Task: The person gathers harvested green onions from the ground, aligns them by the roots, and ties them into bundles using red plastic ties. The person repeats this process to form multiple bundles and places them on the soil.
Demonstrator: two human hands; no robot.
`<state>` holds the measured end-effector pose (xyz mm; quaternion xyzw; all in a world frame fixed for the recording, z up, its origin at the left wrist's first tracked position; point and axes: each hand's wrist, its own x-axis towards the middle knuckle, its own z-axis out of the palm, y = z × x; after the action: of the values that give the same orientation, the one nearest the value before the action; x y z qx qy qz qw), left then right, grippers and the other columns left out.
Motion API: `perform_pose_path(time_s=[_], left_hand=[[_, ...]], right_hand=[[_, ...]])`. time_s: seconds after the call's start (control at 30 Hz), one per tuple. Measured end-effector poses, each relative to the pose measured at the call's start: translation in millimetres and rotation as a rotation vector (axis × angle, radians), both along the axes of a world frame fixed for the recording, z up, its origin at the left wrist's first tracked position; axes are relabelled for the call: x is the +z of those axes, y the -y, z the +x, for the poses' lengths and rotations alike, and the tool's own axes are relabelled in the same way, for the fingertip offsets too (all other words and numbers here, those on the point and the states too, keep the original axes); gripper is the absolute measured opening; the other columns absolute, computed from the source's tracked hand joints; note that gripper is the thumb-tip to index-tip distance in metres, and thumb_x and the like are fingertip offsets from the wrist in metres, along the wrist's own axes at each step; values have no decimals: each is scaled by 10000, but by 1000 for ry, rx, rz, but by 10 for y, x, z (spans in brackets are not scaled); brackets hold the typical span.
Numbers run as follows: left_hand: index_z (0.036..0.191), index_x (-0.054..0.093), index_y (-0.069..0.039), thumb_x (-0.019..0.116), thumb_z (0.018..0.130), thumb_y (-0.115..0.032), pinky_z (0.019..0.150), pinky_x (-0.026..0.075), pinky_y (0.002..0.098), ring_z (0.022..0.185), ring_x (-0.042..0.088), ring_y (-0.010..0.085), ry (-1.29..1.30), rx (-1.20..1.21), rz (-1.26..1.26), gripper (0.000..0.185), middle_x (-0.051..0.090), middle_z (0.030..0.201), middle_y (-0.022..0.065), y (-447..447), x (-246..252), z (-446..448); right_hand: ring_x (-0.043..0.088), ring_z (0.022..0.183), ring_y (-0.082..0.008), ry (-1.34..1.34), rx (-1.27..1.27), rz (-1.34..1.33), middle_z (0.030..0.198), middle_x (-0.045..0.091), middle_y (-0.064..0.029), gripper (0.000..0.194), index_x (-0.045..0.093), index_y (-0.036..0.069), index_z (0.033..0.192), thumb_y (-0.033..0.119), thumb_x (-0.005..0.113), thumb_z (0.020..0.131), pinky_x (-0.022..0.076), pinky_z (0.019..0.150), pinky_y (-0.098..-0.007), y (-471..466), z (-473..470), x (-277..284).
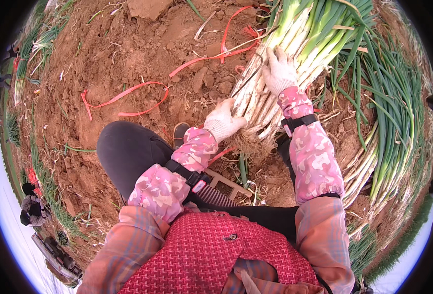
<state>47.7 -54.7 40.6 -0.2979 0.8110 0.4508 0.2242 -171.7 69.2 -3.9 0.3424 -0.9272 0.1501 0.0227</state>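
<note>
A thick bundle of long green onions (264, 95) lies slanted across the soil before me, white stalks and roots towards me, green leaves away. My right hand (280, 71), in a white knit glove, rests flat on top of the white stalks with its fingers apart. Against the left side of the root end is my left hand (223, 119), gloved alike, thumb apart from the fingers; its fingertips touch the outer stalks. A thin dark strand (251, 75) crosses the stalks. Red plastic strap (222, 55) lies on the soil beside the bundle's left side.
Another loop of red strap (143, 85) lies on the crumbly soil at left. More green onions (392, 121) are heaped at right. My bent knee (132, 158) is left of the bundle, near a slatted frame (225, 180). Far left are another person (32, 209) and a vehicle (56, 257).
</note>
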Motion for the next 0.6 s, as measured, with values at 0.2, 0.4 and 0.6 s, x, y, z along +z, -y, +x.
perform_pose_path(time_s=[0.2,0.4,0.6], left_hand=[[1637,216,132,814,763,-598,1146,489,485,1330,624,497,260,-250,-53,1286,577,1470,387,-4,-82,-712],[1617,302,120,860,749,-542,1141,491,446,1342,644,441,253,-211,175,1226,619,1440,364,164,-269,-739],[1668,327,-67,942,679,-469,1114,498,506,1307,630,401,-232,-284,-546,1232,554,1524,268,-110,-123,-605]], right_hand=[[355,1560,-492,285,112,84,1721,351,-239,884,424,122,1657,411,768,896,311,1297,-538,-257,-113,128],[316,1589,-446,225,160,115,1762,285,-195,1025,354,132,1695,401,840,833,315,1294,-542,-246,-1,39],[652,1304,-355,384,-142,-547,1450,654,-210,574,680,-6,1370,379,753,951,502,1114,-424,-628,-92,367]])
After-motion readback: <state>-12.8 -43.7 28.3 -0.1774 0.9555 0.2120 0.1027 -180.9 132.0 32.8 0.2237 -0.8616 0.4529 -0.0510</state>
